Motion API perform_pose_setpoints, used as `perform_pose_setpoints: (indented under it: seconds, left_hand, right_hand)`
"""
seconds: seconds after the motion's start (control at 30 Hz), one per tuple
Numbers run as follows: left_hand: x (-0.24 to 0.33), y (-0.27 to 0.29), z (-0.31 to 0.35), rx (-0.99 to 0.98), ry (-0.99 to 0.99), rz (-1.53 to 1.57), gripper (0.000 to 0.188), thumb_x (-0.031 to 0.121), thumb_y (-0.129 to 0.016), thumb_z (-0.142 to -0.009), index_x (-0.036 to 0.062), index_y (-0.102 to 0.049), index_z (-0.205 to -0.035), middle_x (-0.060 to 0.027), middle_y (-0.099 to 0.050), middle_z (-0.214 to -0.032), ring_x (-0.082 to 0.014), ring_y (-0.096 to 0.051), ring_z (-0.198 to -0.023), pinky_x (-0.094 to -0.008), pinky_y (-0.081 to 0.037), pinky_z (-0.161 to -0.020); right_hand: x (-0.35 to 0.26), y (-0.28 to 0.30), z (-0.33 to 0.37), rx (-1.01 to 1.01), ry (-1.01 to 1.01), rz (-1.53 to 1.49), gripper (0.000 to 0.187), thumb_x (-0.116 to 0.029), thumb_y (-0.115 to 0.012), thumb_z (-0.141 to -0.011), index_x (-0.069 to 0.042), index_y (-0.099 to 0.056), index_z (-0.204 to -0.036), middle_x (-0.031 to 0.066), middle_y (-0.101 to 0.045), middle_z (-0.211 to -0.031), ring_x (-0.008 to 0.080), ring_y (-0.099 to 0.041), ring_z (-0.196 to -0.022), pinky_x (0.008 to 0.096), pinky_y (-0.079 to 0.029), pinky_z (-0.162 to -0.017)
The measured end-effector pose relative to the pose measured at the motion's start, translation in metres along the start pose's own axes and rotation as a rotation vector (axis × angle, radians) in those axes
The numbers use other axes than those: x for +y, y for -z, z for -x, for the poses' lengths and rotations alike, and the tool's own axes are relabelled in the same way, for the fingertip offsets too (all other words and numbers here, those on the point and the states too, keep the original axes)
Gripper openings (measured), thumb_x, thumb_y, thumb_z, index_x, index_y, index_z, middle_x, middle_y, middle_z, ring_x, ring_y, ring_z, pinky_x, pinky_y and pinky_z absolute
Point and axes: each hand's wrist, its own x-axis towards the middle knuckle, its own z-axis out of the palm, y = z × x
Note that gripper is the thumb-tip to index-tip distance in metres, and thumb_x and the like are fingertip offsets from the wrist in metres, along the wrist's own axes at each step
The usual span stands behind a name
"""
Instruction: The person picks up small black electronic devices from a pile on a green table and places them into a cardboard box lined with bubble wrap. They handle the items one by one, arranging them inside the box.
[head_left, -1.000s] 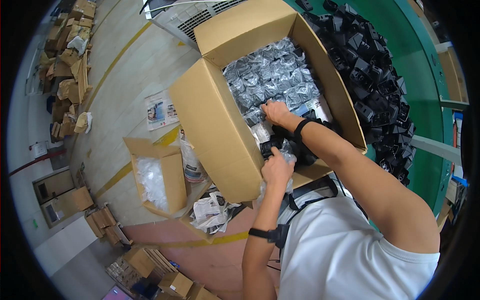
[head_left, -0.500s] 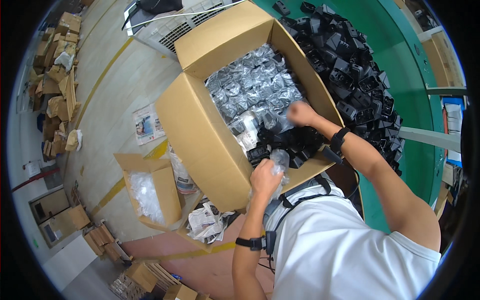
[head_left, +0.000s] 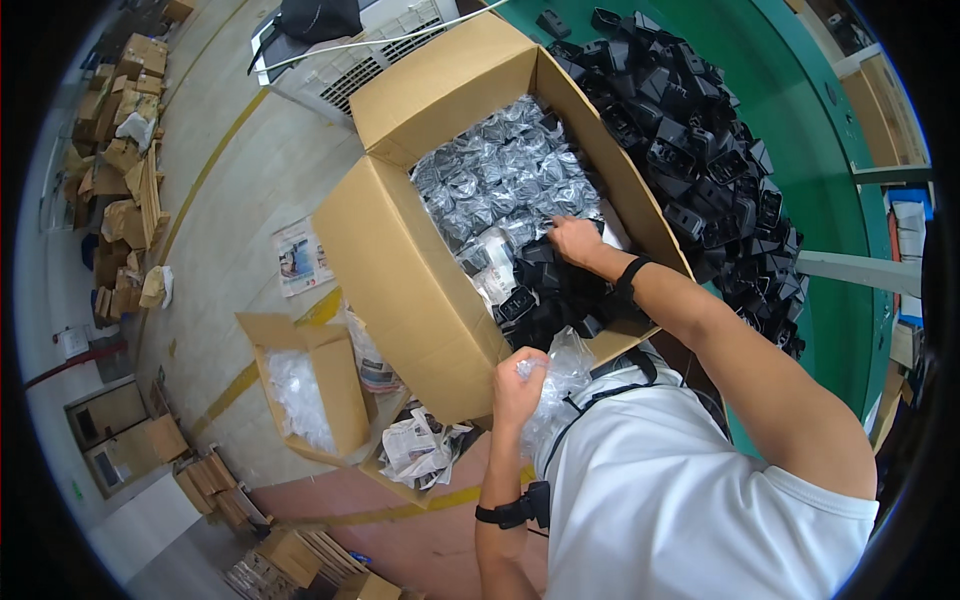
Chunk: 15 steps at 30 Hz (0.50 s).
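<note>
A large open cardboard box (head_left: 420, 290) stands in front of me. Rows of black plastic parts in clear bags (head_left: 500, 175) fill its far portion; loose black plastic parts (head_left: 550, 290) lie nearer me. My right hand (head_left: 577, 240) reaches inside, where the bagged rows meet the loose parts. Its fingers are curled down, and what they grip is hidden beneath them. At the box's near edge my left hand (head_left: 520, 385) is closed around a bunch of clear plastic bags (head_left: 560, 385), which hangs against my shirt.
A big heap of black plastic parts (head_left: 690, 150) covers the green table (head_left: 800, 120) at the right. On the left, a small carton (head_left: 340, 390) holds more clear bags, with crumpled newspaper (head_left: 415, 450) beside it. A grey slatted crate (head_left: 345, 75) stands beyond the large box.
My right hand has moved slightly left and lower in the box. The left hand has drawn back toward me with the clear bags, which now spread wider beside it.
</note>
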Motion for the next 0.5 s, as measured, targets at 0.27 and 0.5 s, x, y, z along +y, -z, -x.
perform_pose_setpoints:
  seconds: [0.27,0.5]
  left_hand:
    - [-0.016,-0.001,-0.002,0.113,0.048,0.304,0.007,0.003,-0.063,-0.075,0.0018,-0.056,-0.077,-0.0044,-0.059,-0.083,-0.0102,-0.053,-0.077,-0.024,-0.043,-0.07]
    - [0.041,-0.012,-0.038,0.161,-0.32,0.037,0.054,0.002,-0.067,-0.07,0.0033,-0.054,-0.123,-0.0141,-0.061,-0.116,-0.0266,-0.061,-0.096,-0.0341,-0.049,-0.081]
  right_hand:
    - [0.009,0.062,0.045,0.153,-0.081,-0.901,0.013,-0.012,-0.063,-0.085,0.0,-0.062,-0.087,0.0107,-0.065,-0.079,0.0187,-0.064,-0.07,0.0321,-0.05,-0.066]
    - [-0.041,0.133,0.1,-0.106,0.088,-1.313,0.01,-0.008,-0.062,-0.089,0.001,-0.061,-0.092,0.0017,-0.064,-0.081,0.0066,-0.059,-0.075,0.0246,-0.049,-0.067]
